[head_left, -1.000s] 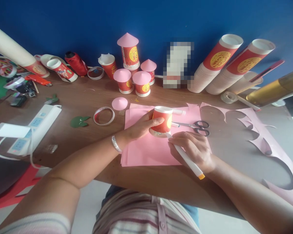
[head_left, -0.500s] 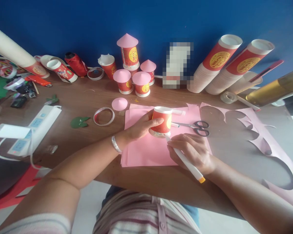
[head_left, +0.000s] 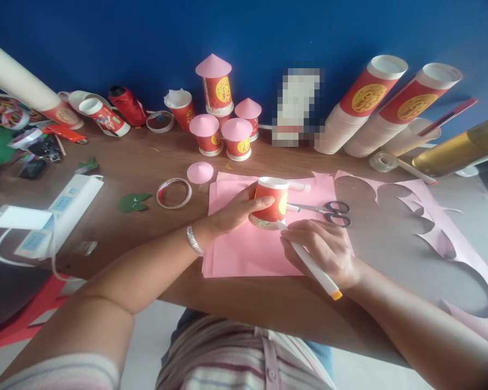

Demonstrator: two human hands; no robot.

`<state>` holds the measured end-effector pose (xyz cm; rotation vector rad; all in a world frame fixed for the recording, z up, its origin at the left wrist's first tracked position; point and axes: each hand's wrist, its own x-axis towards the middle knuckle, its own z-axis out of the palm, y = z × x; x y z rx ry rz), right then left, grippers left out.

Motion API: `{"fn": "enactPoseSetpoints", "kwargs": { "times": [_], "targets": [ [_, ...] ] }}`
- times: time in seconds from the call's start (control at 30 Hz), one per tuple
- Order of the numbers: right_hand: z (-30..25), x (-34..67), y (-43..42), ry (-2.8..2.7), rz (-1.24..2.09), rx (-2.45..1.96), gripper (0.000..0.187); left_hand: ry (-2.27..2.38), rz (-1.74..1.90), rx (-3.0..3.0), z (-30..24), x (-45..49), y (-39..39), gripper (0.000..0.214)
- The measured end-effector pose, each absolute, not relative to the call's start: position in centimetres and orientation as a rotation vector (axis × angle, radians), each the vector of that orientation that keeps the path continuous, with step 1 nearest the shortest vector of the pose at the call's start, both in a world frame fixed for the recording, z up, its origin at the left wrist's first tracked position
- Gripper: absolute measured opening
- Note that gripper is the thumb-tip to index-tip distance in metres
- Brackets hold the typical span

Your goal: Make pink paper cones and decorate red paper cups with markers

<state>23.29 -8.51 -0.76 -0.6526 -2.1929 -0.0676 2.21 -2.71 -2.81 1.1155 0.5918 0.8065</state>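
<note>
My left hand point(head_left: 244, 208) is closed around a red paper cup point(head_left: 270, 196) with a white band at its lower end, where small drawn marks show. In my right hand point(head_left: 323, 249) is a white marker pen point(head_left: 315, 271) with an orange end. Its tip meets or nearly meets the cup's white band; I cannot tell which. Beneath both hands lies a stack of pink paper point(head_left: 244, 254). Scissors point(head_left: 329, 210) with black handles rest on the paper just behind my right hand, beside another white marker point(head_left: 299, 186).
Red cups with pink cone tops point(head_left: 236, 141) stand at the back, near a loose pink cone point(head_left: 200, 173). Tall cup stacks point(head_left: 370, 97) lean at the back right. A cut pink sheet point(head_left: 439, 238) lies right. A power strip point(head_left: 61, 216) and a tape ring point(head_left: 174, 193) are left.
The cup seems turned slightly in my left hand, its drawn marks sitting a little differently. The marker tip stays by the white band. The whole view has shifted slightly.
</note>
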Motion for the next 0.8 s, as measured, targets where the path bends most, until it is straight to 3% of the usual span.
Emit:
{"fn": "enactPoseSetpoints", "kwargs": {
  "times": [0.8],
  "targets": [
    [-0.5,23.1,-9.1,-2.222,0.053,-0.747,0.018,0.585,0.808,1.07,-3.7,2.2,-2.5,0.041]
  ]
}}
